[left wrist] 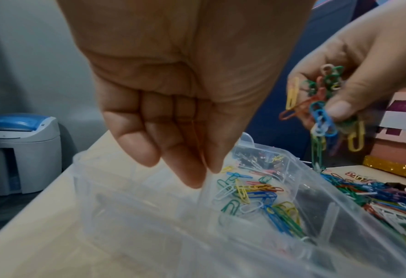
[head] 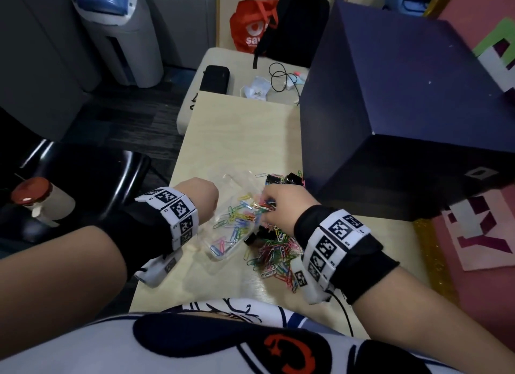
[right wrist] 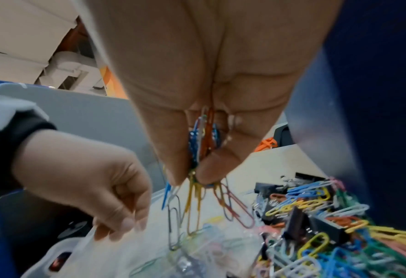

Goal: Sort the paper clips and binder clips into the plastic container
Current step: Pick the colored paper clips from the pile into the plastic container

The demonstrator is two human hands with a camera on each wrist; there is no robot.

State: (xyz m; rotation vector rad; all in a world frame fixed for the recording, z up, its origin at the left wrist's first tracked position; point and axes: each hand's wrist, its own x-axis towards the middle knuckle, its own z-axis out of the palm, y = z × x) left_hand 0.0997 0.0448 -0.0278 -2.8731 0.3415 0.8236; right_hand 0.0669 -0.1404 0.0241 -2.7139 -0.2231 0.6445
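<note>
A clear plastic container (head: 223,255) lies on the pale table and holds several coloured paper clips (left wrist: 252,191). My left hand (left wrist: 197,173) pinches a thin clear edge of the container at its left side, and shows in the head view as the left hand (head: 213,206). My right hand (head: 267,206) hangs just above the container's right side and pinches a bunch of coloured paper clips (right wrist: 197,203), which dangles down. A loose pile of paper clips (head: 276,258) lies to the container's right, with black binder clips (right wrist: 294,220) mixed in.
A big dark blue box (head: 404,109) stands close behind and to the right of the pile. More black binder clips (head: 287,178) lie against its foot. Left of the table's edge are a black chair (head: 83,184) and a red-lidded jar (head: 33,195).
</note>
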